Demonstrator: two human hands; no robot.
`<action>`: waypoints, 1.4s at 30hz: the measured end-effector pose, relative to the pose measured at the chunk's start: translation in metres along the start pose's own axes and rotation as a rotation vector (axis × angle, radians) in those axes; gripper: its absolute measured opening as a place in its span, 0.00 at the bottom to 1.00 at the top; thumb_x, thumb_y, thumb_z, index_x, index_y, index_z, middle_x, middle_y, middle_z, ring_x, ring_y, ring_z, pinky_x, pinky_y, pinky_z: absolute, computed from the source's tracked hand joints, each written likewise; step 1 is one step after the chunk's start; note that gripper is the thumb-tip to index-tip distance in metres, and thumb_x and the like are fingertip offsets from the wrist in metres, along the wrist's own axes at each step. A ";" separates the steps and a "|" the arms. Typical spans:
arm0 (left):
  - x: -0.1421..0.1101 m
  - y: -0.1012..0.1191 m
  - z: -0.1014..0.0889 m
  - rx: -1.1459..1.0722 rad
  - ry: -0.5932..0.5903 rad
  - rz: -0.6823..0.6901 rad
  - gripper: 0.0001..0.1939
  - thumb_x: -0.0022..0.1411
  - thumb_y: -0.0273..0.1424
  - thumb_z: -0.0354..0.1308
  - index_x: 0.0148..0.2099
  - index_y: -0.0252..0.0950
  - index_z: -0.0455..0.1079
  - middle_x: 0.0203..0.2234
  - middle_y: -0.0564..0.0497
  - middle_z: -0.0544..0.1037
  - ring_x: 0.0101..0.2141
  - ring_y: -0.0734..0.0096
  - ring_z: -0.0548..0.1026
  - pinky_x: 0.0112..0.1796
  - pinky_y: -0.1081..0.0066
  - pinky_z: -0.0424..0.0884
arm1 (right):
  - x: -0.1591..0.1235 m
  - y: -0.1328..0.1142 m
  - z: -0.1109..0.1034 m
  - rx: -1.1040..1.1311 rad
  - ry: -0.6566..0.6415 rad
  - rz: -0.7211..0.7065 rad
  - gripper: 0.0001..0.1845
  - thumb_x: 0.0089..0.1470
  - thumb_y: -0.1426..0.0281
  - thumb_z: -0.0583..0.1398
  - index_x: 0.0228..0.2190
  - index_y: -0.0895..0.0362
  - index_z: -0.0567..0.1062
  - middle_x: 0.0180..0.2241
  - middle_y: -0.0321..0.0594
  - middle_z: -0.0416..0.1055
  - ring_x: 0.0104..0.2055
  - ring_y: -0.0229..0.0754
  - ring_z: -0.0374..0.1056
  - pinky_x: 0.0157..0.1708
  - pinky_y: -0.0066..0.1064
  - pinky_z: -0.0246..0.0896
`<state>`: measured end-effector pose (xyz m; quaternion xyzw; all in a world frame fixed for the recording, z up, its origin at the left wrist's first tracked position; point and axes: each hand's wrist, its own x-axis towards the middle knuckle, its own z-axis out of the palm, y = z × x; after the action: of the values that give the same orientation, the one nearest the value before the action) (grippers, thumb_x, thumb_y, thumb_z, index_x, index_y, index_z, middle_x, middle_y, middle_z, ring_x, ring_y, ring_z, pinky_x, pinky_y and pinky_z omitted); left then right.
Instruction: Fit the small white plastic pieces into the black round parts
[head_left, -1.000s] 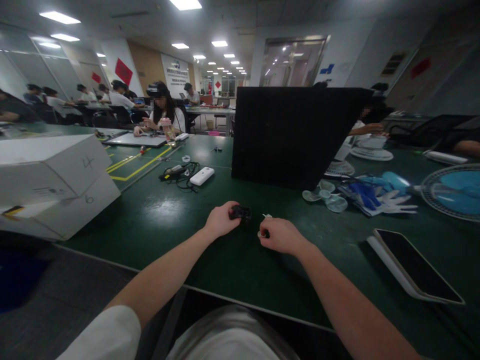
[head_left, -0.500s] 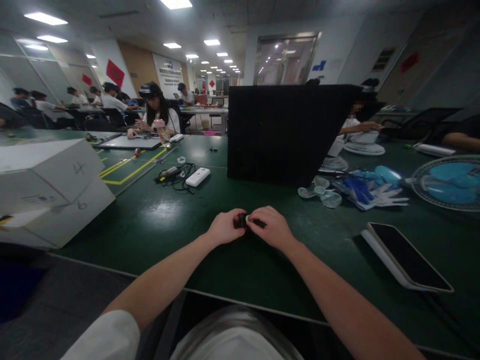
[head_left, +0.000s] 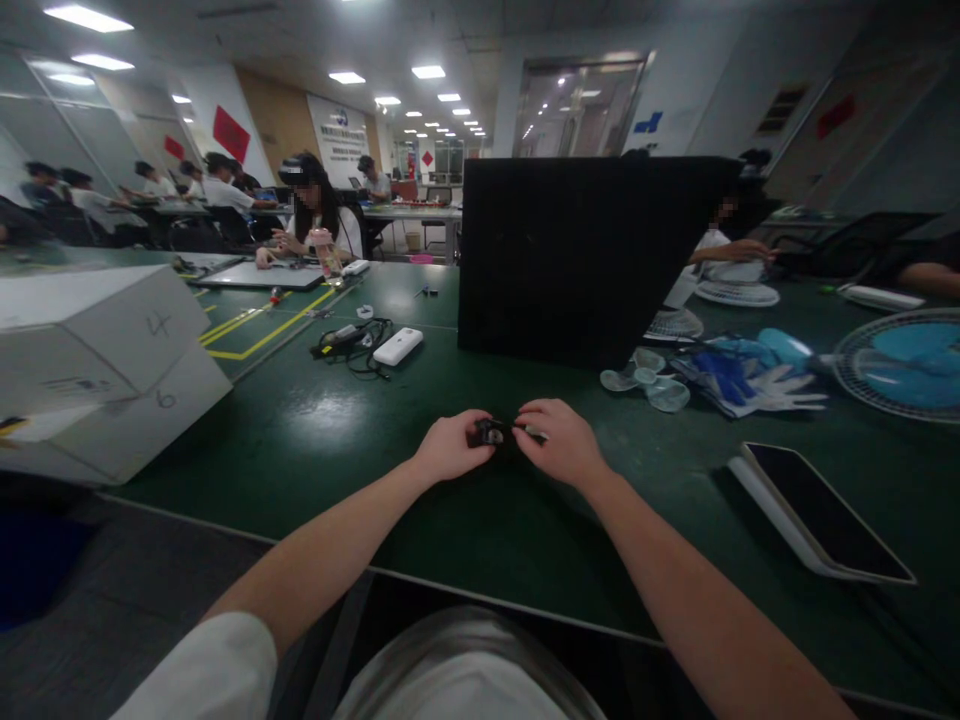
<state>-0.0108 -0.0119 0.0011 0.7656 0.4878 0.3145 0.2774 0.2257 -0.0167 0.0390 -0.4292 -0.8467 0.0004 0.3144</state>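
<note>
Over the green table [head_left: 352, 490], my left hand [head_left: 448, 447] is closed around a small black part [head_left: 482, 433] with a round, lighter face turned to the right. What exactly this part is, I cannot make out. My right hand [head_left: 562, 442] hovers just to the right, a short gap away from it. Its thumb and fingertips are curled together around a small pale piece [head_left: 537, 434], mostly hidden by the fingers.
A black box [head_left: 555, 260] stands ahead. To its right lie clear fan blades [head_left: 646, 380], gloves [head_left: 742, 380] and a fan grille [head_left: 900, 365]. A phone [head_left: 825, 510] rests near right. Cables and a white power bank [head_left: 398, 346] lie ahead left, beyond a white carton [head_left: 112, 370].
My right hand has drawn away to the right from the black part, with the pale piece at its fingers. The left hand has stayed nearly in place, and the part's round face now shows.
</note>
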 end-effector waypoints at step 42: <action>0.005 0.005 0.002 0.058 -0.007 -0.064 0.28 0.56 0.36 0.66 0.59 0.43 0.71 0.36 0.53 0.82 0.34 0.68 0.80 0.36 0.70 0.74 | 0.002 -0.003 0.015 0.427 -0.104 0.366 0.08 0.53 0.65 0.63 0.32 0.54 0.82 0.31 0.40 0.76 0.29 0.41 0.68 0.31 0.34 0.65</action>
<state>-0.0043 -0.0097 0.0046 0.7583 0.5201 0.2885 0.2668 0.2148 -0.0128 0.0283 -0.4984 -0.7510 0.2574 0.3484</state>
